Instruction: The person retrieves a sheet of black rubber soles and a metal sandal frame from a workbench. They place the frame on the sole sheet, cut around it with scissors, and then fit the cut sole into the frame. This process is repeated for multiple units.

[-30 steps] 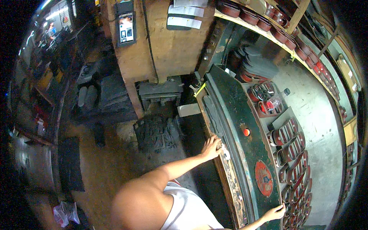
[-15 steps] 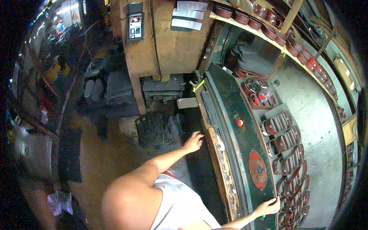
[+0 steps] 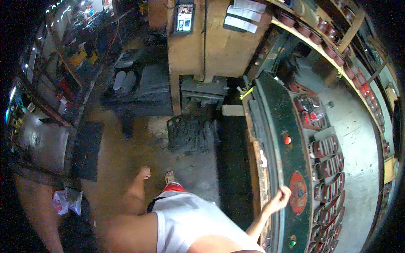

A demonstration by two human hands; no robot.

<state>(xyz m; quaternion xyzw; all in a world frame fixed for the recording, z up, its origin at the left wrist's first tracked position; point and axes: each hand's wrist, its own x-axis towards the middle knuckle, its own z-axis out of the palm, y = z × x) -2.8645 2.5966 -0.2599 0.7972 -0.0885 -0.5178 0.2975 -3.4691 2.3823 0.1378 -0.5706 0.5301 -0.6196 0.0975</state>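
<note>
A head-worn fisheye looks steeply down, close over the white shirt (image 3: 190, 213), facing floor (image 3: 114, 164) and green machine (image 3: 283, 111).

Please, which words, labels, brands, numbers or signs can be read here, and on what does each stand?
None can be read clearly.
Red oval plate on the dark green panel: markings too blurred.
Lit screen on the brown wall: too small.
White paper sheets right of the screen: too small.
</note>
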